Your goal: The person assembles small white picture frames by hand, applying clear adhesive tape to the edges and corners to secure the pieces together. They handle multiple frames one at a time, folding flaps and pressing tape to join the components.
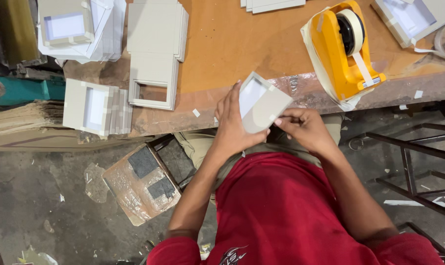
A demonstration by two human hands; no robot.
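Observation:
I hold a small grey cardboard box frame (264,105) with a white inner face over the front edge of the orange worktable (232,44). My left hand (234,125) grips it from the left side and underneath. My right hand (303,127) pinches its lower right corner with the fingertips. The box is tilted, its open side facing up and left. A yellow tape dispenser (342,49) with a roll of pale tape stands on the table just right of the box.
Flat grey cardboard frames (153,73) and a row of finished boxes (92,108) lie at the table's left. More boxes (67,27) are stacked at far left, another (409,17) at top right. A metal frame (414,162) stands on the floor to the right.

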